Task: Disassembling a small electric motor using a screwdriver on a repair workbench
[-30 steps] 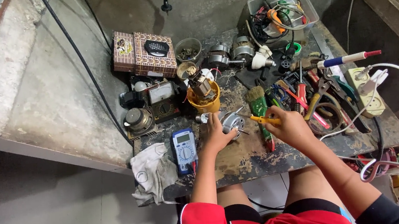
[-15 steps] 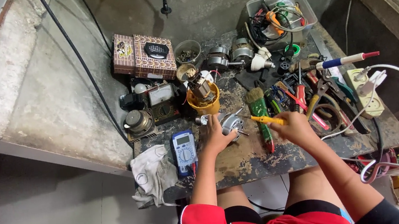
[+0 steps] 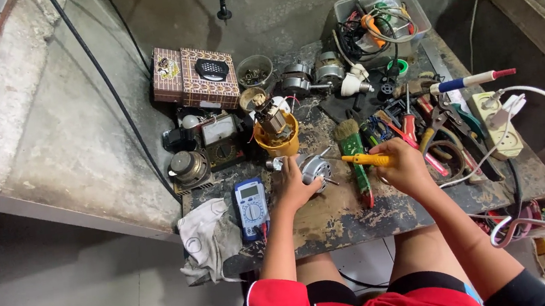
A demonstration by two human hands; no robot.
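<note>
The left hand (image 3: 295,186) rests on a small metal motor (image 3: 316,167) on the desk (image 3: 361,214), fingers curled loosely around its near side. The right hand (image 3: 405,166) has its fingers closed on a yellow-handled screwdriver (image 3: 365,159), tip pointing at the motor. Left of the motor lies a blue multimeter (image 3: 251,206); behind it stands a yellow cup (image 3: 277,139).
</note>
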